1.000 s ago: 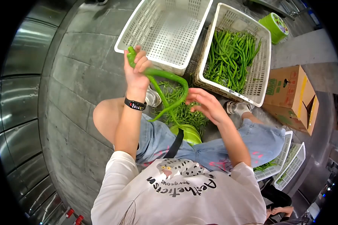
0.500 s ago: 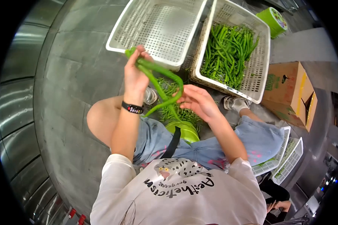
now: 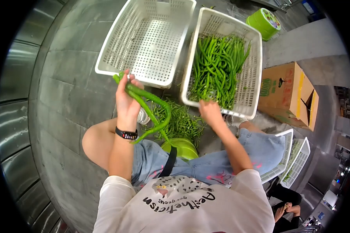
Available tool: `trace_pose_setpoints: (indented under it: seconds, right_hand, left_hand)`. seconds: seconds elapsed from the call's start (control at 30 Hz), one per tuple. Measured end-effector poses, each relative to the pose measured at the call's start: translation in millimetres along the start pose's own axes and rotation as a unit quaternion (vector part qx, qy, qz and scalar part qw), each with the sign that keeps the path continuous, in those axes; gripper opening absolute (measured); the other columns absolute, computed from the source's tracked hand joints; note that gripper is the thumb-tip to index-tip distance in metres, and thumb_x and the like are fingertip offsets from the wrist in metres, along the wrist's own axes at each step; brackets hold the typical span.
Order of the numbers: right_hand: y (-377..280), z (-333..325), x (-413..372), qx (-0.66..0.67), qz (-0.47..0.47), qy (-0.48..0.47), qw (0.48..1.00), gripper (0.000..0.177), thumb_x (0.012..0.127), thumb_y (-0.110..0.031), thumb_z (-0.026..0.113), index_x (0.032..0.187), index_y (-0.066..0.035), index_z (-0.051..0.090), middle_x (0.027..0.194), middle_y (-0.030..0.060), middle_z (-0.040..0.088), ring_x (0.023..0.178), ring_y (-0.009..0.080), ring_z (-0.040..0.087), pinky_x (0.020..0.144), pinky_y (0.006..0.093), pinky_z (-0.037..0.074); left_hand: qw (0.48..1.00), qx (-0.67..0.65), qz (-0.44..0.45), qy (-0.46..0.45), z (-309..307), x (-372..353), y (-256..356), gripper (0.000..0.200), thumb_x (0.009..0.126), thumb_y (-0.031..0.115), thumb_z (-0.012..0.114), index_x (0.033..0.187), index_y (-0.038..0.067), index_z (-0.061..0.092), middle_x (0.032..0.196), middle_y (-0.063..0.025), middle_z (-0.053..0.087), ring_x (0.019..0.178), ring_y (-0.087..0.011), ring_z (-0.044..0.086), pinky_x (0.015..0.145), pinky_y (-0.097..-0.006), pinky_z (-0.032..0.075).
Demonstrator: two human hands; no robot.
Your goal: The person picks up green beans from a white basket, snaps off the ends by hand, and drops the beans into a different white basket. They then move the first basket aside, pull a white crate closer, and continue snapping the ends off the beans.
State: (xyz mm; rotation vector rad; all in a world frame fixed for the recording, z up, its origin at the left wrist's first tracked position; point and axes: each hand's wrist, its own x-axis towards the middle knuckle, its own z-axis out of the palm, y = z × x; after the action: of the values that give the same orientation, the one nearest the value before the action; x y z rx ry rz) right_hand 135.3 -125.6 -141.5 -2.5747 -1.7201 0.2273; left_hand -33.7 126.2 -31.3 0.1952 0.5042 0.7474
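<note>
My left hand (image 3: 126, 95) is closed round several long green chili peppers (image 3: 165, 116), their stem ends at my fingers and their tips trailing toward my lap. My right hand (image 3: 210, 110) is at the near rim of a white plastic crate (image 3: 256, 77). Its fingers point down and are mostly hidden, so I cannot see whether they grip anything. Inside that crate lies a heap of long green peppers (image 3: 219, 68). To its left stands a second white crate (image 3: 153, 46), with no peppers visible in it.
Green stems and bits (image 3: 182, 122) litter the floor between my feet. A lime-green stool (image 3: 182, 148) is under me. A cardboard box (image 3: 280, 91) and a green tub (image 3: 263, 24) stand right. White baskets (image 3: 295, 159) are by my right leg; another person's hands (image 3: 286, 209) show beyond.
My right hand has left the held peppers and moved to the near rim of the filled crate. My left hand still holds its peppers. The view has shifted slightly.
</note>
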Motion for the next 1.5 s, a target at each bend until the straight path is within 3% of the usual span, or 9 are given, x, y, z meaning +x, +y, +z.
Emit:
trace_pose_setpoints:
  seconds: [0.27, 0.33, 0.47, 0.63, 0.8, 0.9, 1.0, 1.13, 1.5]
  right_hand:
    - [39.9, -22.8, 36.5, 0.245, -0.094, -0.172, 0.95, 0.016, 0.083, -0.024, 0.062, 0.091, -0.012, 0.067, 0.071, 0.0108, 0.067, 0.067, 0.0241, 0.067, 0.065, 0.0349, 0.054]
    - [72.0, -34.9, 70.0, 0.568, 0.159, -0.193, 0.784, 0.017, 0.083, -0.021, 0.065, 0.094, -0.008, 0.068, 0.081, 0.0083, 0.069, 0.07, 0.0132, 0.066, 0.065, 0.0294, 0.053]
    - [191.7, 51.1, 112.7, 0.268, 0.335, 0.193, 0.882, 0.033, 0.072, -0.015, 0.07, 0.1, 0.0, 0.06, 0.095, 0.0182, 0.064, 0.086, 0.033, 0.063, 0.074, 0.0409, 0.05]
    - [215.3, 138.1, 98.9, 0.211, 0.576, -0.035, 0.789, 0.094, 0.065, -0.035, 0.081, 0.136, 0.001, 0.031, 0.122, 0.0267, 0.052, 0.115, 0.0404, 0.05, 0.098, 0.0456, 0.041]
    - [220.6, 145.7, 92.2, 0.243, 0.518, -0.018, 0.82, 0.076, 0.07, -0.047, 0.072, 0.119, 0.007, 0.049, 0.112, 0.0297, 0.058, 0.104, 0.0407, 0.057, 0.089, 0.0469, 0.045]
    - [227.2, 117.5, 93.7, 0.588, 0.478, 0.035, 0.651, 0.046, 0.084, -0.016, 0.06, 0.122, 0.006, 0.045, 0.097, 0.022, 0.063, 0.067, 0.0252, 0.062, 0.06, 0.0398, 0.054]
    - [176.7, 12.5, 83.4, 0.558, 0.431, 0.026, 0.709, 0.055, 0.086, -0.005, 0.053, 0.135, 0.001, 0.027, 0.094, 0.0226, 0.063, 0.057, 0.0203, 0.059, 0.052, 0.0338, 0.053]
    - [162.7, -45.2, 59.3, 0.692, 0.424, -0.044, 0.583, 0.076, 0.081, 0.0, 0.053, 0.142, -0.008, 0.009, 0.094, 0.0245, 0.061, 0.059, 0.0226, 0.06, 0.052, 0.035, 0.051]
    - [-6.4, -172.5, -9.8, 0.737, 0.218, -0.138, 0.624, 0.055, 0.091, -0.014, 0.049, 0.139, -0.012, 0.022, 0.077, 0.013, 0.059, 0.046, 0.0174, 0.054, 0.037, 0.026, 0.044]
  left_hand:
    - [0.993, 0.096, 0.013, 0.061, 19.7, 3.7, -21.4, 0.022, 0.096, 0.018, 0.048, 0.117, 0.013, 0.051, 0.078, 0.0016, 0.055, 0.068, -0.0087, 0.055, 0.094, -0.0344, 0.046]
    - [0.995, 0.08, -0.009, 0.062, 13.6, 8.3, -22.0, 0.021, 0.096, 0.018, 0.048, 0.116, 0.013, 0.052, 0.078, 0.0014, 0.055, 0.067, -0.0082, 0.054, 0.086, -0.0306, 0.049]
    - [0.994, 0.06, -0.025, 0.088, 14.5, 10.6, -27.4, 0.02, 0.096, 0.017, 0.048, 0.114, 0.012, 0.053, 0.078, 0.0007, 0.053, 0.066, -0.0079, 0.05, 0.072, -0.0253, 0.05]
    - [0.993, 0.075, -0.029, 0.083, 20.2, 16.7, -33.3, 0.021, 0.097, 0.017, 0.046, 0.117, 0.011, 0.049, 0.08, 0.0001, 0.051, 0.066, -0.0094, 0.048, 0.069, -0.0255, 0.048]
    - [0.99, 0.099, -0.031, 0.094, 29.4, 14.8, -31.8, 0.024, 0.096, 0.015, 0.048, 0.119, 0.01, 0.047, 0.08, 0.0003, 0.049, 0.066, -0.0087, 0.046, 0.067, -0.0261, 0.045]
    - [0.977, 0.197, -0.036, 0.071, 34.1, 6.2, -32.5, 0.026, 0.094, 0.014, 0.051, 0.119, 0.009, 0.046, 0.08, 0.0004, 0.049, 0.065, -0.0081, 0.045, 0.067, -0.0268, 0.044]
    - [0.952, 0.301, -0.048, 0.02, 38.7, -5.6, -35.5, 0.03, 0.09, 0.01, 0.055, 0.118, 0.007, 0.046, 0.077, -0.0019, 0.051, 0.061, -0.0095, 0.046, 0.066, -0.0278, 0.044]
    - [0.894, 0.444, -0.016, -0.058, 41.9, -19.8, -47.1, 0.026, 0.087, 0.006, 0.059, 0.112, 0.005, 0.051, 0.075, -0.0029, 0.055, 0.059, -0.0088, 0.049, 0.058, -0.0245, 0.044]
    - [0.509, 0.7, 0.286, -0.412, 49.4, -65.9, -76.0, 0.065, 0.06, -0.007, 0.063, 0.12, 0.017, 0.058, 0.103, -0.007, 0.055, 0.082, -0.0244, 0.061, 0.067, -0.0331, 0.051]
